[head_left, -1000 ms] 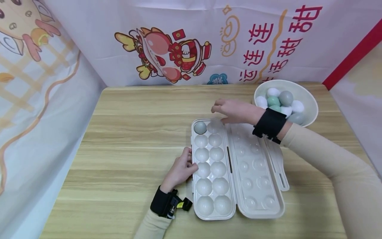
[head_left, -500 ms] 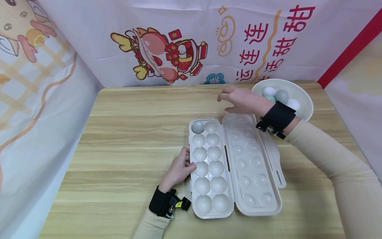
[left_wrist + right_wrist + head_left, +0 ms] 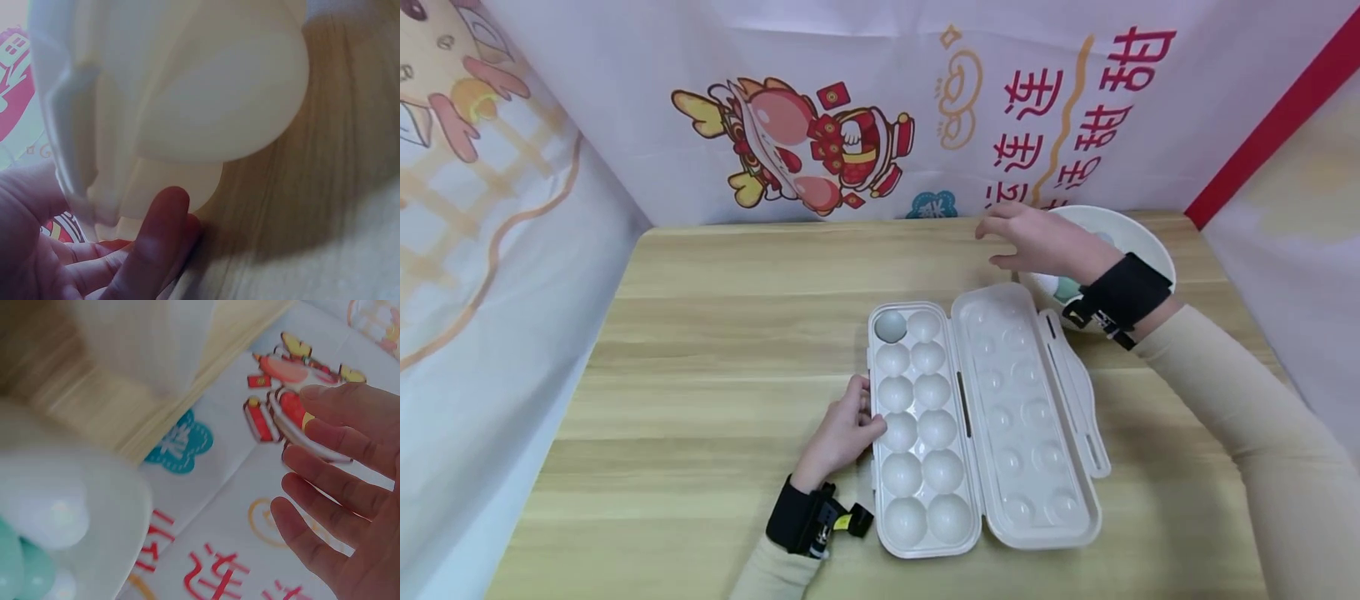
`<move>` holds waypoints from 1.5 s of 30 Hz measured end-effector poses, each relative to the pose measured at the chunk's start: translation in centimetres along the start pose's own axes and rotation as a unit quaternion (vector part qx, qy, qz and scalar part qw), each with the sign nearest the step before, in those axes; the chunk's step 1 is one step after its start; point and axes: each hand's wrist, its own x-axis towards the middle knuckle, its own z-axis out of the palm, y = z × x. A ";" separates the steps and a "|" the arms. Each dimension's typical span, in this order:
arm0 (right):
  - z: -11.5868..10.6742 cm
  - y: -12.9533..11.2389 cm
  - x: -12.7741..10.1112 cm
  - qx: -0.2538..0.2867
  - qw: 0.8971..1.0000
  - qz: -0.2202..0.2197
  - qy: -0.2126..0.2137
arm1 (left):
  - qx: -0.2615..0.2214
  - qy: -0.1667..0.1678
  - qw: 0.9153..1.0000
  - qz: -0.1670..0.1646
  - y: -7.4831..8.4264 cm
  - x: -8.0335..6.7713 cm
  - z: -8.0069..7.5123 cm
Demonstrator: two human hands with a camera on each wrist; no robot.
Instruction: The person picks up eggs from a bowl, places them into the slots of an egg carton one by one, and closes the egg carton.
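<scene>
Your wooden counter [image 3: 715, 333] carries the opened egg tray [image 3: 981, 467], touching your left hand [image 3: 838, 433], and the egg bowl [image 3: 1150, 242] beneath your right hand [image 3: 1037, 242].

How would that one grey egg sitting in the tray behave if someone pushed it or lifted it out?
The grey egg sits low in a rounded cup of the egg tray, so a nudge would probably only rock it. Its smooth, rounded shell looks slippery and apt to roll on the table. Whether it is fragile or heavy cannot be told.
</scene>
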 end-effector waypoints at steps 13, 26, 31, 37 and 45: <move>1.0 4.4 -2.0 0.022 0.996 0.079 -0.036 | -0.009 0.000 1.000 -0.003 -0.4 -0.9 0.2; 0.7 8.3 -5.0 0.066 0.986 0.151 -0.030 | -0.032 0.004 0.999 -0.006 -0.3 -0.9 0.7; 0.4 9.0 -5.5 0.076 0.977 0.193 -0.047 | -0.010 0.008 1.000 -0.009 0.1 -0.8 0.7; 0.3 9.7 -6.0 0.069 0.975 0.205 -0.055 | -0.009 0.007 1.000 -0.002 3.1 -1.5 0.0; 0.1 10.0 -6.4 0.064 0.969 0.228 -0.077 | -0.007 0.018 1.000 0.008 3.6 -1.4 -0.2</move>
